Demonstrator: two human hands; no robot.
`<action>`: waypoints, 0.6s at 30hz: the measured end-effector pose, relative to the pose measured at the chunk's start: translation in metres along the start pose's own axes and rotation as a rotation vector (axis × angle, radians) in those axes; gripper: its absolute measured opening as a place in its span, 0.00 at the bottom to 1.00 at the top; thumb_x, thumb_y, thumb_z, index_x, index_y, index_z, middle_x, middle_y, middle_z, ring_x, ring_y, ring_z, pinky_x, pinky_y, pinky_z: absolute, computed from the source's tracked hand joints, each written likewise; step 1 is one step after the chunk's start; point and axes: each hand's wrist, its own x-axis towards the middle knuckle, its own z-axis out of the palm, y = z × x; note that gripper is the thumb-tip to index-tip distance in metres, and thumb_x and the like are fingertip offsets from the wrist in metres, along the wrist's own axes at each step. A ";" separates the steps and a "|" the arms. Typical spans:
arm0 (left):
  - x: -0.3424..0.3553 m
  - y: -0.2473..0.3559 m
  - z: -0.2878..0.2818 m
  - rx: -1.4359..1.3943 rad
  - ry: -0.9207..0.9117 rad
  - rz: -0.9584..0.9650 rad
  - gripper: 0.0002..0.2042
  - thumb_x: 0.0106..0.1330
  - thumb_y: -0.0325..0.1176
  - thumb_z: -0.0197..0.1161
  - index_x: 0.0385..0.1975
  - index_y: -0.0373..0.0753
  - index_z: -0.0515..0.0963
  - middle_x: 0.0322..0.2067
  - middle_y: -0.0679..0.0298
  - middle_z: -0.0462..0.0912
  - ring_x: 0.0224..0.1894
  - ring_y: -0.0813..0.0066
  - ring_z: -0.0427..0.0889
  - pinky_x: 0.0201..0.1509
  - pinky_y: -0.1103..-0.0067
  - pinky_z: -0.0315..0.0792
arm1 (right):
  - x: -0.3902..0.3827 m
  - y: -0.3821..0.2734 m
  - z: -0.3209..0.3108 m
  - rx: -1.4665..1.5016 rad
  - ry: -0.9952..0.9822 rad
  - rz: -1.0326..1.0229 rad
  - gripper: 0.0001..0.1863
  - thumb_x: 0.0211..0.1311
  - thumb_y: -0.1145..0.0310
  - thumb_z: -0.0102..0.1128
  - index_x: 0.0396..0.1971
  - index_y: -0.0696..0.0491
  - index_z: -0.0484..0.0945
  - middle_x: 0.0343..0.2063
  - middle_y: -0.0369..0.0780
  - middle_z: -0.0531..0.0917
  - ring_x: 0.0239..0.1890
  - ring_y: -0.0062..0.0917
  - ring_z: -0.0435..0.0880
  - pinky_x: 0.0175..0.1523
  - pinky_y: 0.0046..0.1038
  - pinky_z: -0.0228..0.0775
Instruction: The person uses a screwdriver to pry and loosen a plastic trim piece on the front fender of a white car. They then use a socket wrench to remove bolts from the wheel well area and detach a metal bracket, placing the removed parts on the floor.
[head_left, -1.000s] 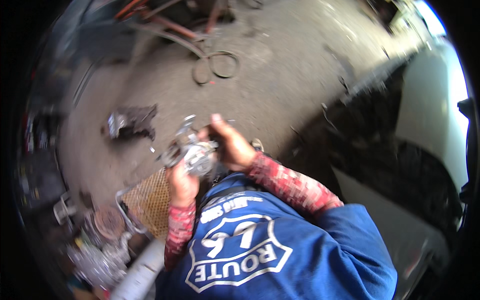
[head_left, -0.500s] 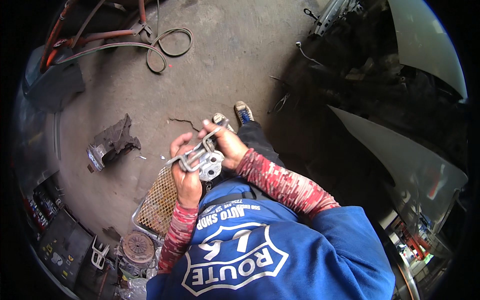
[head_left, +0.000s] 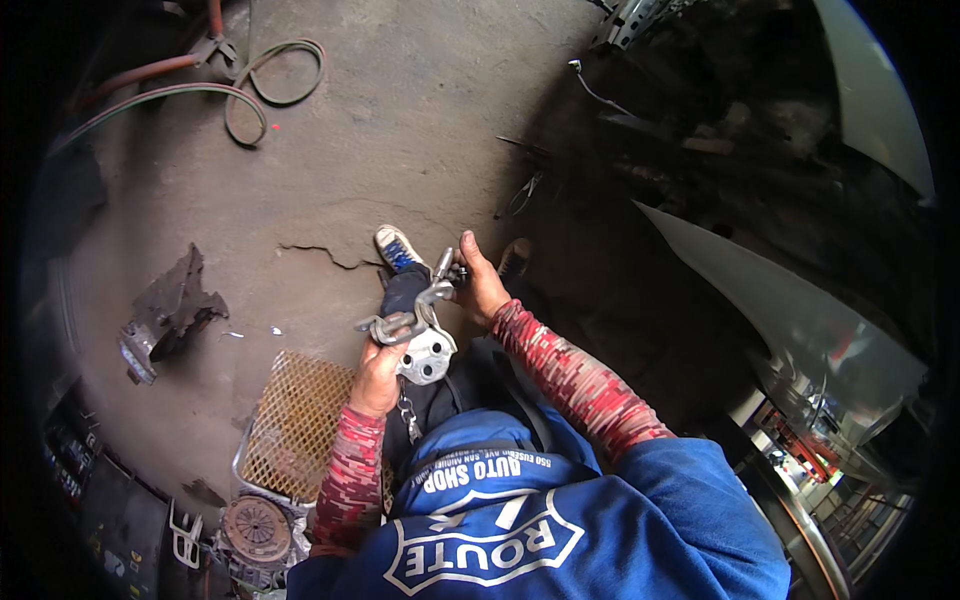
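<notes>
Over a cracked concrete floor (head_left: pixel 420 120), in front of the person's lap, a grey cast-metal bracket (head_left: pixel 420 335) with a round flange and a tubular arm is held up between both hands. The left hand (head_left: pixel 377 372) wraps its fingers round the lower end near the flange, closed firmly on it, while the right hand (head_left: pixel 482 287) pinches the upper end where a short bolt-like stud sticks out (whether the fingertips turn the stud or merely steady it cannot be told). The part looks stiff and fairly heavy for its bulk, probably greasy and so apt to slip; its thick arm and the flange rim seem the safest places to take hold, rather than the thin stud. A short chain (head_left: pixel 408 418) hangs below the left hand. Beside the left forearm lies a rusty wire mesh basket (head_left: pixel 292 425), with a clutch disc (head_left: pixel 256 530) just below it, a dark broken casting (head_left: pixel 165 310) well to the left, and coiled hoses (head_left: pixel 262 90) further off.
</notes>
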 end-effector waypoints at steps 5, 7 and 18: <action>0.102 -0.072 -0.005 0.116 0.062 -0.039 0.13 0.73 0.36 0.57 0.52 0.37 0.79 0.42 0.69 0.82 0.41 0.83 0.76 0.46 0.80 0.71 | 0.120 0.005 -0.156 -0.579 0.302 -0.090 0.06 0.67 0.66 0.60 0.37 0.53 0.78 0.25 0.33 0.75 0.22 0.20 0.72 0.27 0.26 0.69; 0.154 -0.111 -0.009 0.239 0.126 -0.186 0.12 0.72 0.35 0.58 0.50 0.39 0.80 0.35 0.72 0.80 0.34 0.86 0.74 0.36 0.83 0.68 | 0.168 -0.005 -0.222 -0.641 0.303 -0.067 0.06 0.68 0.68 0.57 0.38 0.53 0.80 0.25 0.32 0.77 0.22 0.18 0.75 0.26 0.25 0.70; 0.317 -0.289 -0.016 0.258 0.354 -0.565 0.13 0.71 0.37 0.56 0.51 0.43 0.81 0.36 0.75 0.80 0.33 0.89 0.73 0.31 0.85 0.66 | 0.369 -0.058 -0.422 -0.607 0.558 -0.110 0.08 0.69 0.70 0.57 0.44 0.53 0.79 0.29 0.35 0.80 0.27 0.24 0.80 0.32 0.30 0.78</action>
